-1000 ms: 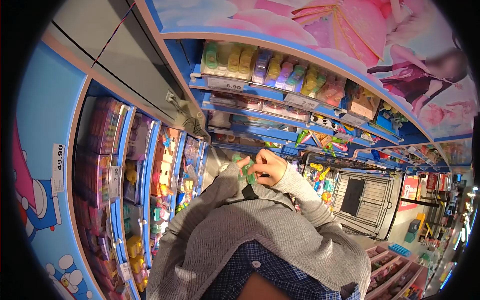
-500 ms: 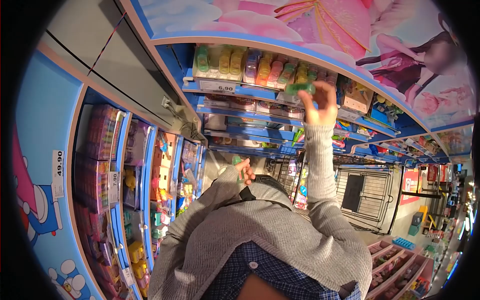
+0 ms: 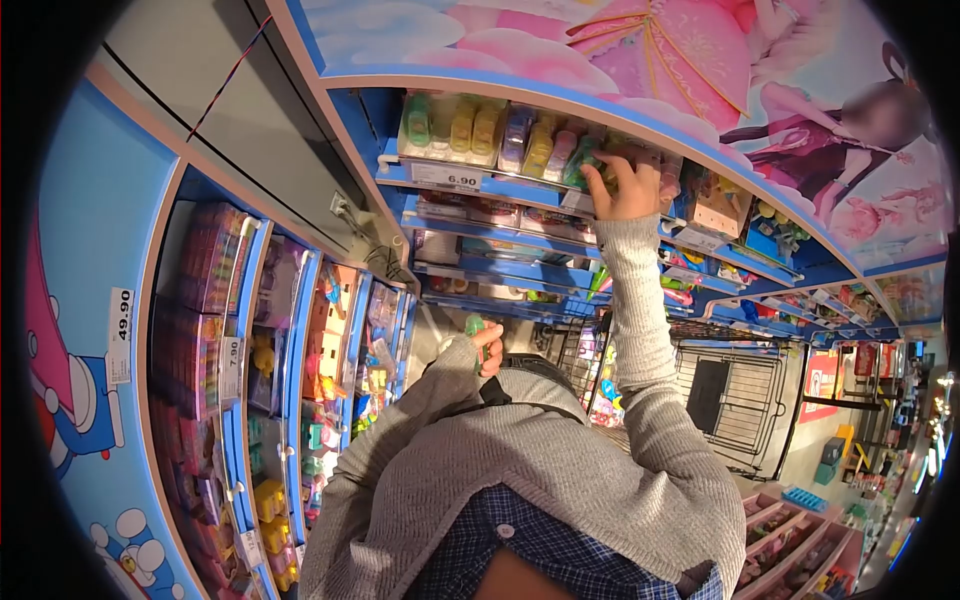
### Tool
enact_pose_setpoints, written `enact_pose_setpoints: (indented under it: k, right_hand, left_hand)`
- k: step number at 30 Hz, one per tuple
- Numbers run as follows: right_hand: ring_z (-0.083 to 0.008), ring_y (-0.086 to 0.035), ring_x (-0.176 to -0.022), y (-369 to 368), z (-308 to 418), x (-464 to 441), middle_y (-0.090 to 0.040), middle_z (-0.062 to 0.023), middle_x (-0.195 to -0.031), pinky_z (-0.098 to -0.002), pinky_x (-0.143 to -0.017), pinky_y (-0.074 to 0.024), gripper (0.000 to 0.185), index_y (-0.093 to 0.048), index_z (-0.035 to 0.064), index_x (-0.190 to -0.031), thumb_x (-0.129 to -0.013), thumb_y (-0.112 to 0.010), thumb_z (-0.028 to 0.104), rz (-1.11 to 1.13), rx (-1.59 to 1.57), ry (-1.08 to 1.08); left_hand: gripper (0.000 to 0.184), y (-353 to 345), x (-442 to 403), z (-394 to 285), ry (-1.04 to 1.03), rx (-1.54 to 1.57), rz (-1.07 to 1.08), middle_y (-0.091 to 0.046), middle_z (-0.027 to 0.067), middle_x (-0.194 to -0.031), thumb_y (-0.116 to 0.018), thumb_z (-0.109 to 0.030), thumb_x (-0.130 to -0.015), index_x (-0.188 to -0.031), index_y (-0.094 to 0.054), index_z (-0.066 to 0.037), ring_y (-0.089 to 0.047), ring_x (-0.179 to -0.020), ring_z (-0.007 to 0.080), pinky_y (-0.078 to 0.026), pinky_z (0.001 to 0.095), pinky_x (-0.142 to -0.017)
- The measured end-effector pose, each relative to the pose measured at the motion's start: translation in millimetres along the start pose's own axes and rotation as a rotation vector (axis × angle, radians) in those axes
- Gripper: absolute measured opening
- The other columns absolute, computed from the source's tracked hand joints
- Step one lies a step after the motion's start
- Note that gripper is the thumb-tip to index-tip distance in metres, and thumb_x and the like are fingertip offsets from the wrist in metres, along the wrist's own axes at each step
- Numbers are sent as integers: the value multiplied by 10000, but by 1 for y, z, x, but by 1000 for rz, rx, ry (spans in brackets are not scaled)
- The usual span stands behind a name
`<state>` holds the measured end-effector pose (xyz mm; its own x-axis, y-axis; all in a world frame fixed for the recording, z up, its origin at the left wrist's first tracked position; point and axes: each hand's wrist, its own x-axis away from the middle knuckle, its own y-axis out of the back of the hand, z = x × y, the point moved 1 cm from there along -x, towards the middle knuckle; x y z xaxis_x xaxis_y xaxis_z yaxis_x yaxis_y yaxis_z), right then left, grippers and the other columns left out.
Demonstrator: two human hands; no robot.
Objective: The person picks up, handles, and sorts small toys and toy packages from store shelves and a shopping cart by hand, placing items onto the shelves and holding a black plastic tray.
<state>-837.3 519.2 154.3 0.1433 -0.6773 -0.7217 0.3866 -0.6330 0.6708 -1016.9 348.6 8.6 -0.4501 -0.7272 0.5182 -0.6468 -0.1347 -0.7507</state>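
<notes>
My right hand (image 3: 628,188) is up at the top shelf, with thumb and fingertips closed around a small green see-through plastic container (image 3: 582,160). That container is level with a row of similar ones in a clear bin, including a yellow container (image 3: 537,150) and a purple container (image 3: 515,138). Low in front of my waist, my left hand (image 3: 489,348) is curled around another small green item (image 3: 473,324), mostly hidden by the fingers. A clear bin (image 3: 448,158) with green and yellow containers stands left of the row, above a 6.90 price tag (image 3: 446,178).
Behind my right forearm stands a black wire shopping cart (image 3: 735,395). Shelves of boxed toys (image 3: 205,260) line the left side. Lower right is a pink divided display (image 3: 800,540). A grey panel with cables (image 3: 375,235) fills the corner between shelves.
My right hand has moved the green container from in front of the shelf edge back to the row of containers. My left hand stays near my waist. The view has shifted slightly.
</notes>
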Motion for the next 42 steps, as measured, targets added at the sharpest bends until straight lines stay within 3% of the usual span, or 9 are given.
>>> enact_pose_setpoints:
  k: [5, 7, 14, 19, 20, 24, 29, 37, 42]
  right_hand:
    - [-259, -492, -754, 9, 3, -3, -503, -121, -782, -335, -667, -405, 195, -620, 100, -894, -709, -601, 159, 43, -12, 12]
    - [-267, -492, -767, 11, -2, 0, -515, -124, -803, -336, -675, -407, 199, -614, 89, -888, -695, -571, 113, 20, -131, 7]
    - [-253, -525, -755, 23, 9, 23, -548, -123, -810, -315, -682, -425, 183, -602, 25, -826, -676, -500, 4, 23, -475, -48]
    - [-150, -514, -609, 32, 37, 60, -565, -83, -723, -271, -581, -430, 164, -586, 31, -860, -709, -577, 95, 686, -838, -193]
    - [-116, -516, -631, 30, 40, 67, -563, -56, -761, -230, -532, -389, 202, -580, 46, -889, -695, -600, 98, 751, -852, -56]
    - [-137, -500, -627, 33, 58, 93, -508, -49, -762, -245, -552, -409, 339, -525, 50, -953, -651, -657, 133, 921, -928, -145]
    - [-213, -519, -731, 34, 68, 110, -470, -94, -832, -285, -635, -447, 431, -482, 44, -962, -588, -688, 107, 864, -943, -49]
    - [-251, -539, -745, 26, 55, 112, -538, -109, -803, -305, -652, -445, 291, -544, 45, -898, -634, -662, 77, 635, -937, 36]
    - [-95, -507, -666, 33, 14, 83, -574, -45, -842, -221, -571, -416, 279, -542, 43, -899, -668, -685, 104, 191, -934, -527]
  left_hand:
    - [311, -2, 3, -4, -5, 236, 186, -506, 102, -676, -382, -348, -862, -850, -497, -59, -468, -477, 213, -363, 325, -393]
    - [424, -4, 2, -5, -24, 359, 398, -517, 147, -745, -298, -407, -858, -953, -496, -44, -484, -536, 268, -383, 366, -447]
    - [334, 1, -8, 0, -87, 399, 527, -526, 180, -844, -319, -303, -835, -938, -498, -41, -516, -637, 313, -412, 398, -527]
    - [383, -6, -3, -3, -123, 312, 444, -507, 126, -786, -283, -344, -879, -967, -498, -39, -516, -674, 272, -420, 355, -561]
    - [383, -6, -4, -2, -122, 312, 444, -507, 126, -786, -283, -344, -879, -967, -498, -39, -516, -674, 272, -420, 355, -561]
    - [316, -1, -7, 5, -172, 299, 362, -487, 105, -882, -356, -275, -885, -1095, -418, -48, -523, -733, 221, -445, 340, -615]
    - [328, 6, -21, 10, -305, 333, 334, -446, 124, -1036, -421, -81, -858, -1170, -326, -115, -527, -884, 240, -458, 383, -752]
    - [249, -3, -12, 4, -215, 321, 211, -466, 128, -1008, -453, -130, -859, -1086, -351, -127, -497, -944, 283, -431, 412, -798]
    - [281, -3, -10, 1, -101, 133, 296, -504, 122, -952, -427, -227, -877, -1118, -355, -104, -532, -877, 246, -449, 349, -715]
